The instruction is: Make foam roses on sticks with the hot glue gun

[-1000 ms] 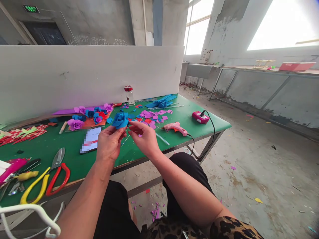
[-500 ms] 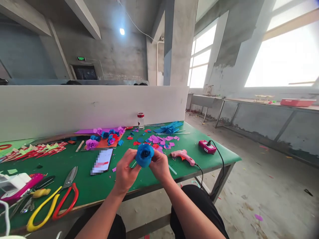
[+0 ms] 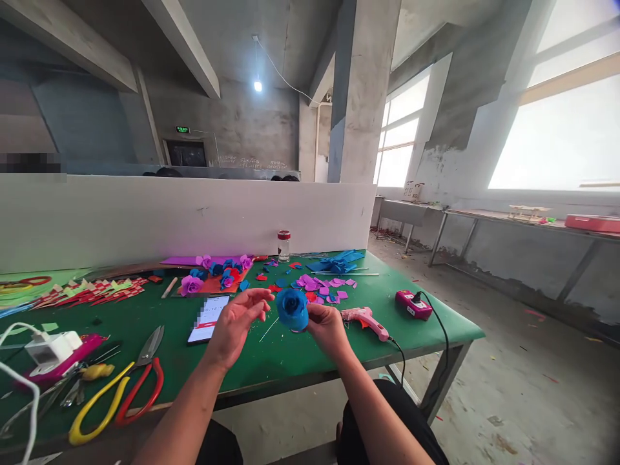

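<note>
A blue paper flower with curled, layered petals is held up over the front of the green table. My right hand pinches it at its right side, with the fingertips partly behind the petals. To the left of the flower, my left hand is off it, fingers apart and holding nothing. A thin pale strand shows between the left hand and the flower. Just right of my right hand lies a pink glue gun. Beyond the flower are scattered purple paper petals.
Scissors with red and yellow handles, a phone and a white charger lie at the left. Finished paper flowers, a glass jar and blue paper are further back. A pink power socket sits right; a white partition stands behind.
My left hand has let go of the blue paper flower and moved left, its fingers opening. My right hand keeps hold of the flower. The view has tilted up and turned slightly left.
</note>
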Tool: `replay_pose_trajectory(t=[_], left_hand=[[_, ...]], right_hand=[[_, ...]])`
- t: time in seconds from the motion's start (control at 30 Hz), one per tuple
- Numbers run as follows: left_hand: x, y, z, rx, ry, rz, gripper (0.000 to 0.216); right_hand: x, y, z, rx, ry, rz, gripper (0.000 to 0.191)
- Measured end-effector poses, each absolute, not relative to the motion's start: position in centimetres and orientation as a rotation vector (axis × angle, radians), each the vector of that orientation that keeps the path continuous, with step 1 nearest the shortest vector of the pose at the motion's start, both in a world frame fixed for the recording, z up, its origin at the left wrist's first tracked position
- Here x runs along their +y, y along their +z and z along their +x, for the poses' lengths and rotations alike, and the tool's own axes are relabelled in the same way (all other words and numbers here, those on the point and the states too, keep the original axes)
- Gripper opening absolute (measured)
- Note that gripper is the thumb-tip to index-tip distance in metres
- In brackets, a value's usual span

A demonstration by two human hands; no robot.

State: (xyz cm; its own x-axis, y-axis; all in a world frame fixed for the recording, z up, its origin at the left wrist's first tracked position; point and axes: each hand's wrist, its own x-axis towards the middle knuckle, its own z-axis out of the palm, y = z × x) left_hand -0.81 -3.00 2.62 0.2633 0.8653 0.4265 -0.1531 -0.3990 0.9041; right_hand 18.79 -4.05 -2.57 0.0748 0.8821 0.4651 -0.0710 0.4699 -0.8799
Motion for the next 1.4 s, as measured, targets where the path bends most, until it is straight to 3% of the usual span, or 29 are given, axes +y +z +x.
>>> replay_pose_trajectory(t=[0.23,0.37,0.6,0.77,0.93,1.4], left_hand=[[-2.8,1.9,-0.3,0.812,1.120,1.225,0.046],[-0.8,0.7,-1.0,0.963,1.084,1.163,0.040],[-0.3,0.6,-1.9,0.879,0.904,1.070,0.024],[-1.9,0.4,0.0,0.842,0.962,1.388,0.030],[-2.9,0.2,2.2,0.946,1.043,1.592,0.032],[-4.2,0.7,3.3,0.921,1.035,1.439,0.039]], right_hand=[[-4.9,-2.6,19.0,-1.497,0.690,-1.141,0.017],[-4.7,-2.8,18.4,-1.588,0.605,-1.236,0.020],[-4.6,-2.8,17.7,-1.376,0.733,-1.144,0.004],[-4.6,-2.6,16.9,-0.982,0.968,-0.934,0.024],[-4.7,-2.4,16.0,-0.783,1.003,-0.854,0.030],[-4.2,-2.1,17.0,-0.795,1.186,-0.688,0.046]])
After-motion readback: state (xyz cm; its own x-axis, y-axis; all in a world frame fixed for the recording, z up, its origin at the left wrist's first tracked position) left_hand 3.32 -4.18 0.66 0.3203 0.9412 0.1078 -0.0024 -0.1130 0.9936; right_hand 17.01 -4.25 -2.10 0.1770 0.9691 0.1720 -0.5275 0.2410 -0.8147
